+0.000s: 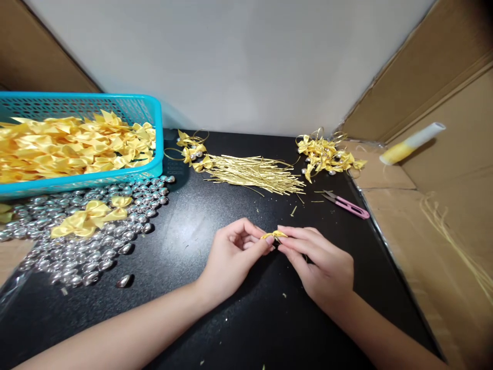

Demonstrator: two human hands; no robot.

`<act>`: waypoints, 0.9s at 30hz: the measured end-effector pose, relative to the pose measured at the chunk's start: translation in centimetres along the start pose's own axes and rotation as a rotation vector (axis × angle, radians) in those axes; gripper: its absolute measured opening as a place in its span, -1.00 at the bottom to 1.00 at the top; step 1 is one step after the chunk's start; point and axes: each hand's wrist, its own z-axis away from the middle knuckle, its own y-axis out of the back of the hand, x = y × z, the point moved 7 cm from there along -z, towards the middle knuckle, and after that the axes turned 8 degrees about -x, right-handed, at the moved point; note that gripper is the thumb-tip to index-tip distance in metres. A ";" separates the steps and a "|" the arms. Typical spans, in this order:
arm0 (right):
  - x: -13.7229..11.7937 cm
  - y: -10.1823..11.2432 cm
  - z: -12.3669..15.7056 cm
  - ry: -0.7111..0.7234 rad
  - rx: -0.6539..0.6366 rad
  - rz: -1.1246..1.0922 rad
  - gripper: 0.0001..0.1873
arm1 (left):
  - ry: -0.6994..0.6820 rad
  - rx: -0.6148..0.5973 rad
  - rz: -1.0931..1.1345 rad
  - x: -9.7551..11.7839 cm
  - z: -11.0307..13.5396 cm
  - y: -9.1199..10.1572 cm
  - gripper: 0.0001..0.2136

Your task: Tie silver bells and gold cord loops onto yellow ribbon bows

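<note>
Between my two hands, over the middle of the black table (185, 318), is a small yellow ribbon bow (274, 234). My left hand (238, 257) pinches its left side between thumb and fingers. On the other side my right hand (321, 259) grips the bow with its fingertips. Both hands cover much of it, so anything else in the fingers is hidden. Beyond the hands lies a loose bundle of gold twist ties (254, 173). Pink thread snips (348, 205) rest to the right, blades pointing left.
At the left a blue basket (158, 133) holds many yellow bows (77, 144). Silver beads (92, 257) spread in front of it, with a few bows on top. Bows with beads and gold ties (327, 154) are heaped at the back right. Cardboard (454, 113) walls the right side.
</note>
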 end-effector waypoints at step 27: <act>0.1 0.1 0.0 -0.040 0.028 -0.038 -0.75 | 0.006 0.025 0.006 -0.1 -0.1 0.1 -0.79</act>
